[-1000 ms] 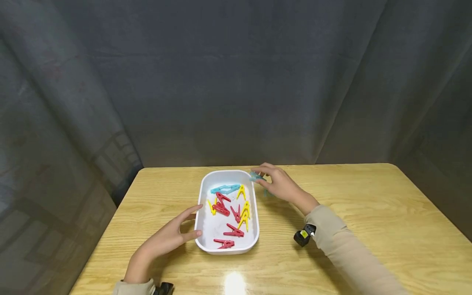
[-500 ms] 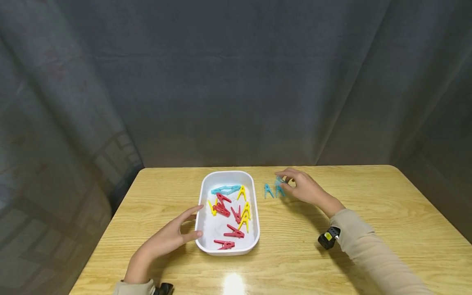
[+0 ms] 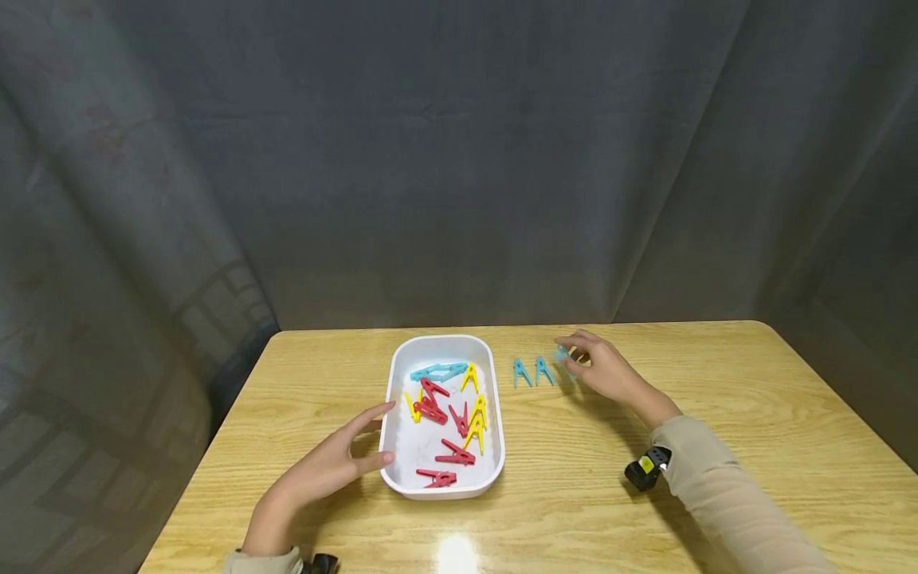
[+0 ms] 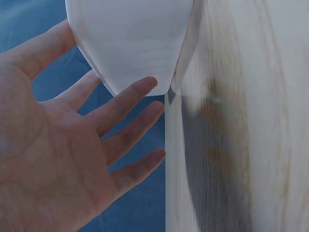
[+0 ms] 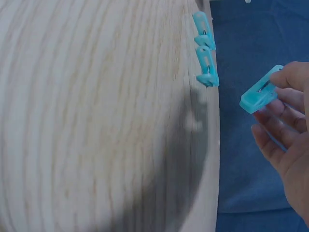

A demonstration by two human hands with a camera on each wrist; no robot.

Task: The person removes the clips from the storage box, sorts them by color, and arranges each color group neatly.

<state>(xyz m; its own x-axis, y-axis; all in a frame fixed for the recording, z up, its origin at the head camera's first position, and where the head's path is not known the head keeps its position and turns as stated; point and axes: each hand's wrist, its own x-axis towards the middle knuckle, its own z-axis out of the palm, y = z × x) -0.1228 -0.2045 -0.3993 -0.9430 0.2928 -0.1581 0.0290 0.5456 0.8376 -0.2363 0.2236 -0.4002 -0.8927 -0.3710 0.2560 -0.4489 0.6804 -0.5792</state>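
My right hand [image 3: 602, 373] pinches a light-blue clothespin [image 5: 260, 91] between thumb and fingers, raised above the table in the right wrist view. Just left of it, two more blue clothespins stand side by side on the table, one [image 3: 521, 372] nearer the white tray and the other [image 3: 543, 371] nearer the hand. Inside the tray [image 3: 410, 446] lie blue clothespins [image 3: 439, 371], several red clothespins [image 3: 457, 453] and several yellow clothespins [image 3: 475, 434]. With fingers spread and fairly straight, my left hand [image 3: 326, 461] touches the tray's left side.
The wooden table [image 3: 617, 494] carries the tray around its middle. Behind its far edge hangs a dark grey curtain [image 3: 459, 175], which also closes off both sides. Bare wood stretches right of the clothespins.
From the tray's far right corner my right hand has carried the blue clothespin rightward, past the two standing on the table. My left hand and the tray have stayed put.
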